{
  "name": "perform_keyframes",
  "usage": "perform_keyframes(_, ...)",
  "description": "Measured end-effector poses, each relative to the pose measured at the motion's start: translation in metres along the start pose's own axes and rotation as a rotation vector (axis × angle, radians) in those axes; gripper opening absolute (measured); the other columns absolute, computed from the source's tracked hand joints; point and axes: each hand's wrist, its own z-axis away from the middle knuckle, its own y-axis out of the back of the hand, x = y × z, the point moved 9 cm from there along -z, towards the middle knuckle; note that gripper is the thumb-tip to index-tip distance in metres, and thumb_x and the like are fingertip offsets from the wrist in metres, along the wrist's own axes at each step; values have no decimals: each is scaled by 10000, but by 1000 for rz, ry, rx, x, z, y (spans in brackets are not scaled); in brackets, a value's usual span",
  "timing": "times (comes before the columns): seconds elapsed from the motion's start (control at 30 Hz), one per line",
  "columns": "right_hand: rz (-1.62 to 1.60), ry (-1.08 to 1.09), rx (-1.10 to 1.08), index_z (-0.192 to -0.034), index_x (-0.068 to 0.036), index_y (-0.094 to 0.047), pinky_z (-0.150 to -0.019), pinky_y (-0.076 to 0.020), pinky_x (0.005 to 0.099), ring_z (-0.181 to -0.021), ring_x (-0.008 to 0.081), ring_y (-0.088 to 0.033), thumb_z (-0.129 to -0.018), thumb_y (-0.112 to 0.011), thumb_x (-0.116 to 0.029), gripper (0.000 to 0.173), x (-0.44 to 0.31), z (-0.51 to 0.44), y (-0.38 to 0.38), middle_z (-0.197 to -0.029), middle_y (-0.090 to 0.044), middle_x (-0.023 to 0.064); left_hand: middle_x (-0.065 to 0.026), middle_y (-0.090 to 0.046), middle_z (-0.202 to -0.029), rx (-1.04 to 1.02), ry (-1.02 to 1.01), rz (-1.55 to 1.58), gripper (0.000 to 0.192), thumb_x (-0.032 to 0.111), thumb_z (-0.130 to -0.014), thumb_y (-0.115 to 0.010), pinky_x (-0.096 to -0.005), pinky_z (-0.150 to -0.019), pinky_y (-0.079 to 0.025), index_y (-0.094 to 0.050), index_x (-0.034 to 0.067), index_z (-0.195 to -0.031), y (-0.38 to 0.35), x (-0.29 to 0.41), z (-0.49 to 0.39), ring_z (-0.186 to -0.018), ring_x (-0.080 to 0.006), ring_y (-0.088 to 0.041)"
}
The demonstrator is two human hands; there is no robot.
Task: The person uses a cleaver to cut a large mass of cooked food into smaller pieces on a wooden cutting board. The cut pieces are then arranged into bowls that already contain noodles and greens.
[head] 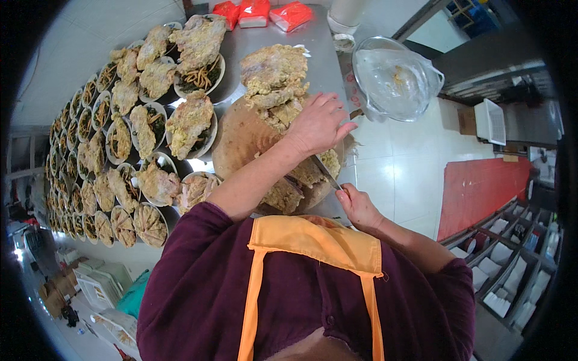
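Note:
My right hand grips the handle of a kitchen knife. Its blade slants up and left until my left wrist hides the far end. Beneath the knife, cut pieces of battered fried cutlet lie on a round wooden chopping board. My left hand is stretched palm down over the board's far right side, thumb apart from the fingers, with nothing visible in it; what lies under its palm is hidden. Just beyond it, whole fried cutlets are heaped across the board's far edge and the metal table.
To the left stand many bowls of dark greens and strips, several topped with cutlets. Red packets lie at the far edge. Right of the table is a plastic-lined basin. A sectioned rack holds white items at right.

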Motion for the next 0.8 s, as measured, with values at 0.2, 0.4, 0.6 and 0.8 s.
perform_keyframes(0.2,73,36,-70,-1073,36,-515,-664,-501,522,-764,507,-623,-1041,-470,-330,369,-27,-10,1,-775,-622,307,-124,-669,-1131,-40,98,69,373,386,-957,-573,-448,-1074,-385,-721,47,-997,1,-33,6,-1203,-325,-535)
perform_keyframes(0.4,-18,20,-34,-1037,47,-528,-689,-510,484,-770,475,-632,-1045,-469,-329,381,-12,-2,-1,-802,-630,276,-87,-665,-1166,-100,80,-31,373,407,-956,-563,-466,-1080,-378,-724,77,-1019,-1,-12,7,-1226,-298,-518)
perform_keyframes(0.6,-120,-76,-48,-995,46,-548,-689,-506,469,-756,461,-627,-1037,-489,-358,410,25,-9,-5,-800,-630,259,-86,-655,-1225,-130,45,-72,373,412,-946,-572,-481,-1100,-367,-726,94,-1066,-11,1,-2,-1277,-296,-488)
perform_keyframes(0.8,25,16,-97,-1002,16,-563,-675,-493,474,-729,442,-615,-1039,-475,-351,379,-26,-18,6,-769,-621,241,-93,-649,-1246,-176,148,37,406,442,-953,-555,-478,-1106,-367,-731,94,-1066,-12,-39,13,-1300,-303,-482)
